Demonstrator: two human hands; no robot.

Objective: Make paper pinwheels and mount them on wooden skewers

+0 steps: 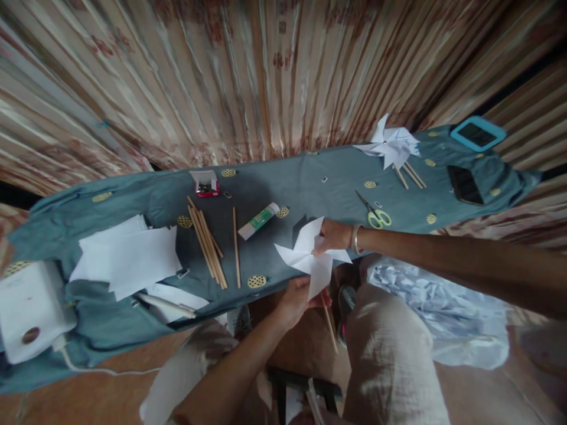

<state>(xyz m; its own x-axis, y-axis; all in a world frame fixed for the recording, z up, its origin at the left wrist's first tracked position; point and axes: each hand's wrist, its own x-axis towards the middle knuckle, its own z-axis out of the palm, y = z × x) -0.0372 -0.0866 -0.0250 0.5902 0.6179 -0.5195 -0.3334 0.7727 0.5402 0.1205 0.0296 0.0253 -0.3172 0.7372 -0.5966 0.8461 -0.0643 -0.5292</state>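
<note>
A white paper pinwheel (316,277) on a wooden stick (329,327) is held over the front edge of the cloth-covered table. My left hand (296,302) is closed around it from below, partly hidden behind the lowest blade. From the right, my right hand (334,236) grips the pinwheel near its centre, where a small pin head shows. A glue tube (258,221) lies just beyond, with one loose wooden stick (236,248) beside it. Scissors with green handles (378,219) rest on the cloth past my right wrist.
Left are a bundle of sticks (207,245), an open red box of small metal pieces (207,188), paper sheets (142,260), a pen (166,304) and a white device (33,313). Right are assembled pinwheels (394,147), a phone (465,184) and a blue-framed tablet (478,134). A scrap-filled bag (469,351) is below.
</note>
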